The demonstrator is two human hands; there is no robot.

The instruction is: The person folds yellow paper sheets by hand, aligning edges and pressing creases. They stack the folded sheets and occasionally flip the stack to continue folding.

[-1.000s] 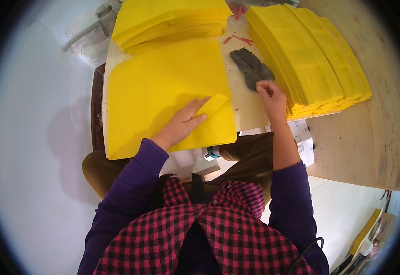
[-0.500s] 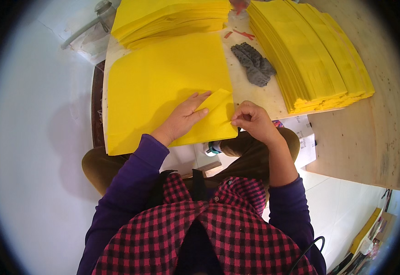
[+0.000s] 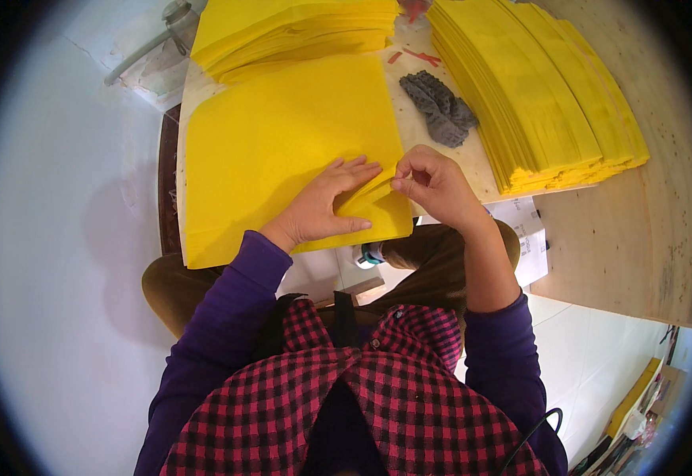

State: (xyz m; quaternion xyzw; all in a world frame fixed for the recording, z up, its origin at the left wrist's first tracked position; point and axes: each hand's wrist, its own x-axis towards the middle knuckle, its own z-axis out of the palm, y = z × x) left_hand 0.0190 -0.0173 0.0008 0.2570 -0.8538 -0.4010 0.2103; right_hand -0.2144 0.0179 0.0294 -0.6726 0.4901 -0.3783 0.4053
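Observation:
A large yellow fabric sheet (image 3: 258,143) lies flat on the table in front of me, seemingly on top of others like it. My left hand (image 3: 326,202) rests on its near right part, fingers spread and thumb apart. Beside it, my right hand (image 3: 429,186) pinches the raised edge of a yellow fabric flap near the sheet's right side. The flap's folded part rises between the two hands, and some of it is hidden behind my left fingers.
Another stack of yellow fabric (image 3: 298,36) sits at the far left of the table. Long folded yellow pieces (image 3: 536,103) are piled at the right. Between them lie a crumpled grey cloth (image 3: 439,109) and small red strips (image 3: 422,59). My knees are under the near edge.
My right hand has moved up and slightly left, carrying the flap's edge with it. The left fingers have spread wider, and the thumb has dropped toward the near edge.

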